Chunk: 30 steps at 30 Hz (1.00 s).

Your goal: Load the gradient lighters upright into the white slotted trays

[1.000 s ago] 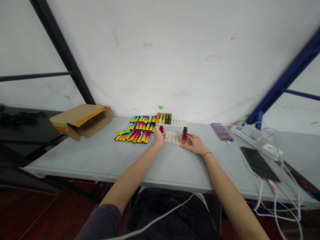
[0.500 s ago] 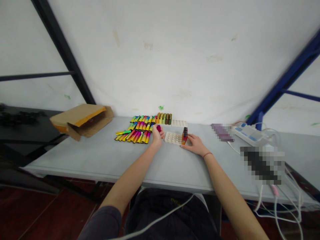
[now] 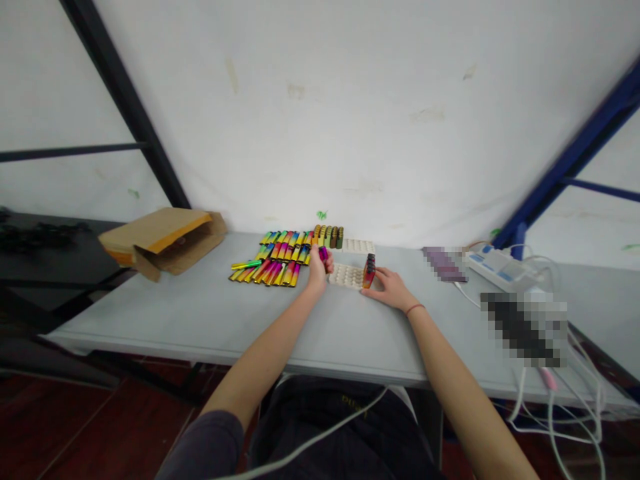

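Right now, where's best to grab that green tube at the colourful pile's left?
Probably by its left end, pinched from above: the green tube lies on its side, that end pointing outward, while its right end sits close to other tubes.

On the surface (image 3: 380,340), far left, a box (image 3: 160,230); right of it, loose tubes (image 3: 274,273) in rows; further right, a front tray (image 3: 345,275), with upright tubes (image 3: 370,270) at its right end; behind it, a rear tray (image 3: 359,246), with standing tubes (image 3: 329,237) at its left; left grip (image 3: 320,265) between loose tubes and front tray; far right, a power strip (image 3: 500,268)
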Available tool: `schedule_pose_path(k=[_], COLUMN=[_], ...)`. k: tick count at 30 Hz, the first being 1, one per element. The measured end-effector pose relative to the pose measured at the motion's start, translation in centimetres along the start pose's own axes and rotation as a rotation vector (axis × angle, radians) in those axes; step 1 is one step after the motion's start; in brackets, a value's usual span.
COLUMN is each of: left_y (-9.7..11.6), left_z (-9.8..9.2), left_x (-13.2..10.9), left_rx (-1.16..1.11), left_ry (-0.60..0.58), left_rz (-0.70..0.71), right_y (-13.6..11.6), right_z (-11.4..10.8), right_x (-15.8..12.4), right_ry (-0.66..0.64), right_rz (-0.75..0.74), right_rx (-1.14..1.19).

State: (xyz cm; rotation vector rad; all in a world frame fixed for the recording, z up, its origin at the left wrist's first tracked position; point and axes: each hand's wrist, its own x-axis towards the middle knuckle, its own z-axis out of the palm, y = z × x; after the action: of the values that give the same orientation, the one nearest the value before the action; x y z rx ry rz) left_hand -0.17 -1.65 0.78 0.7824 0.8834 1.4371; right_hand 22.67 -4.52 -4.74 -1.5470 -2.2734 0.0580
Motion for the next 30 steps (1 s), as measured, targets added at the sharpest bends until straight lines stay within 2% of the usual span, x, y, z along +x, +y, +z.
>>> schedule_pose_path(k=[3, 7, 9, 15, 20, 25, 30], left_y=[-0.8, -1.7, -2.2, -3.5, -3.2, -3.0, -2.2], left_z=[0.5, 1.2, 1.4, 1.3, 1.5, 1.6, 1.3], left_x=[0.3, 1.1, 1.8, 3.4, 3.5, 2.8, 1.2], left_rx=[0.166, 0.434, 0.54, 0.642, 0.791, 1.008, 1.166], left_ry=[-0.092, -0.278, -0.325, -0.458, -0.476, -0.523, -0.472], left_rz=[0.143, 0.364, 0.434, 0.373, 0.406, 0.456, 0.543], right_y=[-0.1, -0.3, -0.4, -0.4, -0.4, -0.4, -0.5], right_z=[-0.1, -0.1, 0.0, 0.1, 0.1, 0.0, 0.1], right_x=[0.0, 0.0, -0.1, -0.2, -0.2, -0.2, -0.3], right_ry=[0.001, 0.004, 0.008, 0.021, 0.016, 0.014, 0.01], right_rz=[-0.003, 0.003, 0.009, 0.011, 0.005, 0.011, 0.016], right_rx=[0.008, 0.007, 0.002, -0.003, -0.008, -0.019, -0.021])
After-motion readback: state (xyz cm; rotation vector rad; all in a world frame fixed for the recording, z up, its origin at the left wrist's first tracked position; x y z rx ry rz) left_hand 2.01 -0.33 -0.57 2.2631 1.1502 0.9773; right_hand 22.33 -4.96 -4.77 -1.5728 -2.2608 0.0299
